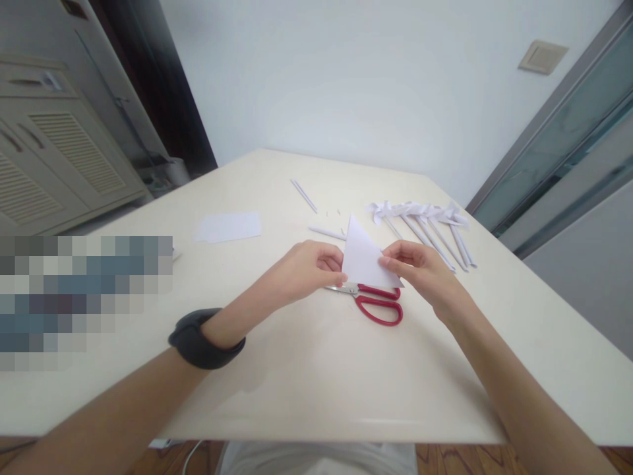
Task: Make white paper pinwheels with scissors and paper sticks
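- Left hand and right hand pinched a paper triangle by its edges, over red scissors.
- Folding seemed in hand; next move likely called for aligned edges, firm crease.

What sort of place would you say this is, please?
Probably a room in a home, judging by the louvred cabinet, the wood-patterned floor and the switch plate.
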`<move>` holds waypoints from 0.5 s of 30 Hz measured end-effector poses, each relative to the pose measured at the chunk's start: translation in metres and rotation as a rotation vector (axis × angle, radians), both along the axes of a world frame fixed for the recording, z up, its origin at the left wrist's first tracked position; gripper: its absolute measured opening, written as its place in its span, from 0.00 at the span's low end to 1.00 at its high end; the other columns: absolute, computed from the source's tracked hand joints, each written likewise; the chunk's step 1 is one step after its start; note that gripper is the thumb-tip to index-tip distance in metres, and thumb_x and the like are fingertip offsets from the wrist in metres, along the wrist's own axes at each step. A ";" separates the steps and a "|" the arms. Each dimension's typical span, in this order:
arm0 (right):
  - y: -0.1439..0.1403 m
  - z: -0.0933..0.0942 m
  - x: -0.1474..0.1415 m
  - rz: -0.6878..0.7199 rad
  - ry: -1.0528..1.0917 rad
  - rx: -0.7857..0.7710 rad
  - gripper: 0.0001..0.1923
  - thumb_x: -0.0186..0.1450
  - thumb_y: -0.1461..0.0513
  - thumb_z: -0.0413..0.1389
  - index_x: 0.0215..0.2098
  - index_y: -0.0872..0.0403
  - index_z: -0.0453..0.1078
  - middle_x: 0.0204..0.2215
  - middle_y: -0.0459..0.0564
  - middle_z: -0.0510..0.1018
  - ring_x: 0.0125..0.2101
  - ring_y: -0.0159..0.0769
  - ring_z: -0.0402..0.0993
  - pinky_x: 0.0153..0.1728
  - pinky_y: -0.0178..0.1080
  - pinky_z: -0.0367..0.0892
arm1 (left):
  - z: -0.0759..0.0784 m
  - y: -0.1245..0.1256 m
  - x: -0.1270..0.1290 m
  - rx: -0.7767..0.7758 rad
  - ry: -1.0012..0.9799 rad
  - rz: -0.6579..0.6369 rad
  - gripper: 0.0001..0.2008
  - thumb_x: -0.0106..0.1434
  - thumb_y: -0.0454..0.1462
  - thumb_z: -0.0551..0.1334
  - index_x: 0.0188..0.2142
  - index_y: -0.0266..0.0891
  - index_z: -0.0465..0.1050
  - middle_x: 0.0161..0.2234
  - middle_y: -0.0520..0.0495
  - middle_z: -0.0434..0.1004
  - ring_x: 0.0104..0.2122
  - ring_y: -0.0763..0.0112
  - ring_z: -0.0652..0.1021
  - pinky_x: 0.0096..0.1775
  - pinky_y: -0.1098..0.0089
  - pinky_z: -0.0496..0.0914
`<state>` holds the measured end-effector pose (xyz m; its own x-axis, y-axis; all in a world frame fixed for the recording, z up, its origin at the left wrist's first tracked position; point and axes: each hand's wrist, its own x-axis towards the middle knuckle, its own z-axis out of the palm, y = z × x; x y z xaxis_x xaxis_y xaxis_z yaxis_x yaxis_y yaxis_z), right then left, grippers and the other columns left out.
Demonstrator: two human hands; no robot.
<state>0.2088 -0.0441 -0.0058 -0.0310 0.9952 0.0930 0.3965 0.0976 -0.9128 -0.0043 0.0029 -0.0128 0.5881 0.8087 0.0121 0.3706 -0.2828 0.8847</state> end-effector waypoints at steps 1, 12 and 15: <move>0.000 0.000 0.000 -0.009 -0.002 0.011 0.09 0.59 0.56 0.56 0.27 0.54 0.67 0.28 0.45 0.73 0.30 0.32 0.67 0.29 0.34 0.60 | 0.000 0.000 0.000 0.001 0.003 -0.003 0.07 0.52 0.38 0.61 0.31 0.39 0.75 0.30 0.48 0.79 0.33 0.64 0.78 0.34 0.69 0.70; -0.008 0.002 -0.011 0.031 0.059 0.083 0.08 0.60 0.57 0.55 0.27 0.53 0.66 0.28 0.46 0.72 0.30 0.32 0.68 0.31 0.35 0.63 | 0.008 -0.008 0.008 -0.203 -0.263 -0.013 0.19 0.54 0.38 0.64 0.46 0.37 0.73 0.42 0.44 0.79 0.43 0.60 0.78 0.47 0.61 0.71; -0.009 0.000 -0.013 0.034 0.086 0.091 0.08 0.60 0.57 0.55 0.27 0.53 0.66 0.29 0.46 0.73 0.30 0.32 0.68 0.31 0.35 0.63 | 0.010 -0.011 0.009 -0.225 -0.296 0.038 0.19 0.53 0.39 0.66 0.45 0.37 0.74 0.42 0.43 0.79 0.43 0.59 0.78 0.47 0.61 0.71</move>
<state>0.1963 -0.0529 -0.0055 -0.0527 0.9810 0.1866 0.3119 0.1937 -0.9302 0.0051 -0.0078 -0.0024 0.5549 0.8319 -0.0041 0.0965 -0.0594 0.9936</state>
